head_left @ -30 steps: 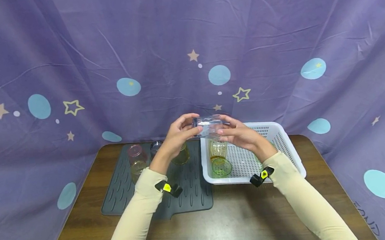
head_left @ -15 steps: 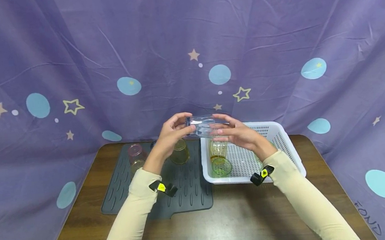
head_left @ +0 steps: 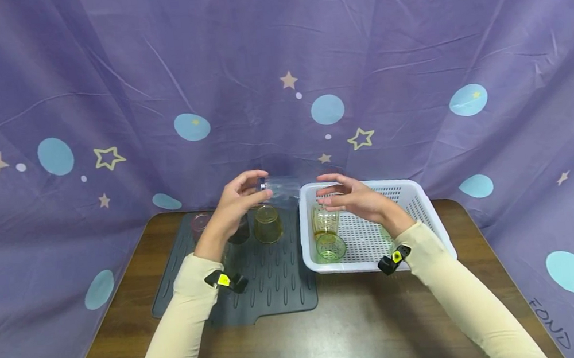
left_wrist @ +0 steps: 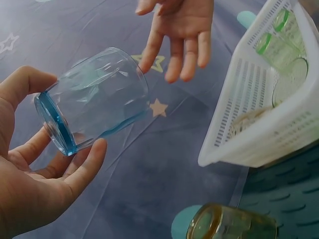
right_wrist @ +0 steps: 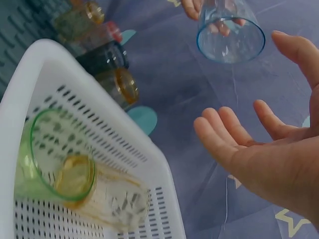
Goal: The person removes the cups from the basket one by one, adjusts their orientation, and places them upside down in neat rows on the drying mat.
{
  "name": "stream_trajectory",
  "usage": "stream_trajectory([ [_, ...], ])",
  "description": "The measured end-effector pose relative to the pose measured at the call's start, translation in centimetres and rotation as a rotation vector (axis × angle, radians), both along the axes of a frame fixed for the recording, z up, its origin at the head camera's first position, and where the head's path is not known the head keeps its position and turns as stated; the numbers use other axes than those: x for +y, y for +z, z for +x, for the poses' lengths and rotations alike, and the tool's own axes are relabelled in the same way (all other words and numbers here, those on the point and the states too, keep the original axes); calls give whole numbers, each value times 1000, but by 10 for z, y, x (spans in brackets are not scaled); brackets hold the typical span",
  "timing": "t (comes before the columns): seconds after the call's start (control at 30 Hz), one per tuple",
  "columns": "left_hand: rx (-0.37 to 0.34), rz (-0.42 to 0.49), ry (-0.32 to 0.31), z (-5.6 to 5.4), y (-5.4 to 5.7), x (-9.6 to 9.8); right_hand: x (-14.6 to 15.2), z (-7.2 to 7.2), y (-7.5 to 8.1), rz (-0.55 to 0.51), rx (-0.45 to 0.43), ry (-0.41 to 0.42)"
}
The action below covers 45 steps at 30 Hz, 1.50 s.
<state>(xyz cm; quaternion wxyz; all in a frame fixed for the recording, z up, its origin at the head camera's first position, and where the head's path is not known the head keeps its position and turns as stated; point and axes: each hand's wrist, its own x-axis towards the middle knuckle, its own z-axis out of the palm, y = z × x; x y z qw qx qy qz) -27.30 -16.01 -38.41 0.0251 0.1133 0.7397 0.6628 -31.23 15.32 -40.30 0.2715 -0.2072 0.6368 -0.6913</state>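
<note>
A clear bluish drinking glass is held sideways in the air by my left hand. In the left wrist view, thumb and fingers grip the glass round its thick blue base, and its mouth points toward the other hand. My right hand is apart from the glass, above the basket, fingers spread and holding nothing. The right wrist view shows a gap between the right hand and the rim of the glass.
A white perforated basket holds green and amber-tinted glasses. Left of it, a grey drying mat bears several upturned glasses, including an amber glass, a dark one and a pink one. A purple curtain hangs behind the wooden table.
The left hand has carried the glass leftward, toward the mat side. The right hand has let go of the glass and stays nearly in place over the basket.
</note>
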Motion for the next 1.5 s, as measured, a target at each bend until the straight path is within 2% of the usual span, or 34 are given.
stream_trajectory([
  [0.3, -21, -94, 41, 1, -6, -19, 3, -3, -7, 319, 126, 25],
  [0.63, -33, -183, 10, 2, -16, -35, 1, -1, -13, 523, 225, 132],
  [0.8, -46, -258, -14, 3, -21, -41, -4, 3, -19, 619, 285, 175],
  [0.93, -29, -339, -27, 3, -27, -45, -8, 5, -26, 690, 339, 204],
  [1.17, 62, -508, -66, 3, -34, -51, -13, 10, -32, 777, 422, 254],
  [1.37, 61, -621, -62, 2, -39, -54, -18, 13, -40, 781, 505, 296],
  [1.5, 48, -680, -40, -1, -44, -55, -20, 14, -45, 785, 505, 321],
])
